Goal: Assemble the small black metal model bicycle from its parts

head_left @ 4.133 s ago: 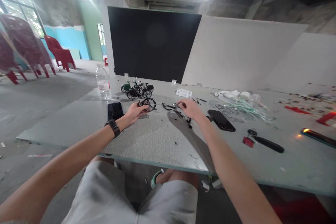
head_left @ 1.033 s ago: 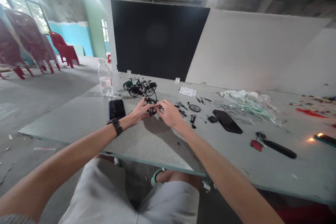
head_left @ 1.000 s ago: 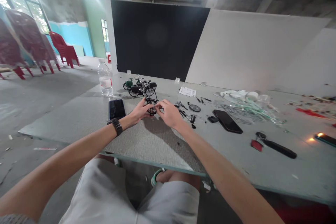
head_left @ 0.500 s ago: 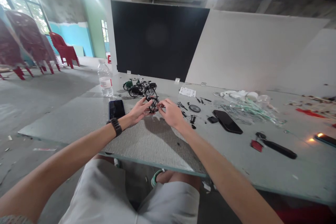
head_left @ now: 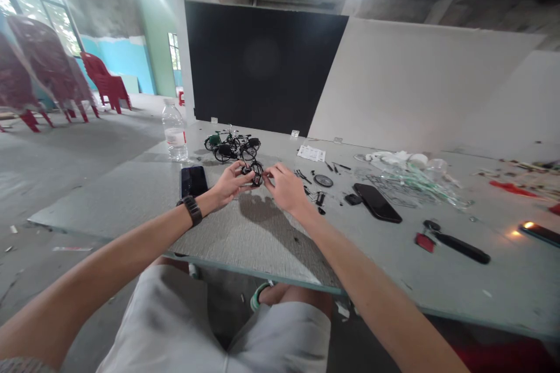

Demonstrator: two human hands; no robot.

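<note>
Broadly, the grey desk fills the middle of the view, closed off behind by a black panel and a white panel. Stacked red chairs stand on the floor beyond its left end. A heap of clear plastic bags takes up the back right, and a water bottle stands upright at the back left.

The person's left hand is curled round a miniature bicycle section, thumb and fingers gripping it above the desk and hiding part of it. The right hand has thumb and forefinger brought together at the wheel's edge; whether they pinch a small part cannot be told.

Miniature bicycles crowd just behind the held one, blocking the space there. The wristwatch overlaps the near end of one phone; another phone lies right of the hands, with a black-handled tool farther right. Printed sheets lie at the back. Beside the right hand are a loose wheel and tiny black parts.
</note>
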